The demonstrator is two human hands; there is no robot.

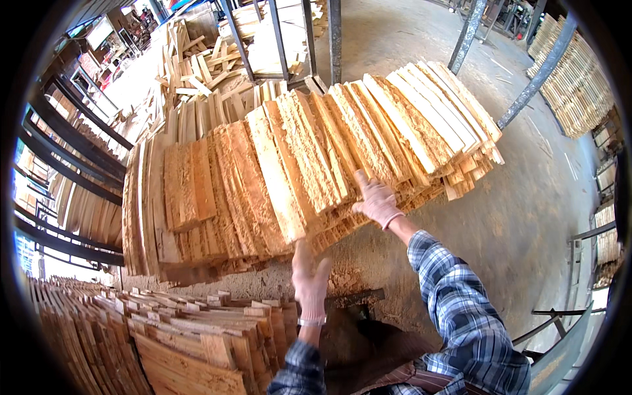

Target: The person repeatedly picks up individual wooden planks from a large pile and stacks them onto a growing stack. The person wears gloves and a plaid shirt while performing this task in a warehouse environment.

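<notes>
A long stack of rough wooden boards [263, 174] lies across the middle, its top boards side by side and strewn with sawdust. My left hand [309, 282], in a pale pink knit glove, is at the stack's near edge. Its fingers reach toward the end of a light board [282, 197], thumb spread away; whether they touch it I cannot tell. Farther right, my right hand [378, 202] wears a matching glove and is held against the near ends of the boards, fingers stretched out. Neither hand is closed round a board.
Another stack of thin boards [191, 349] stands at the lower left, close to my left arm. Dark metal bars [72, 151] rise at the left, and metal posts [336, 39] behind the stack. Loose offcuts [204, 66] are heaped beyond. Stacked slats [573, 76] stand far right.
</notes>
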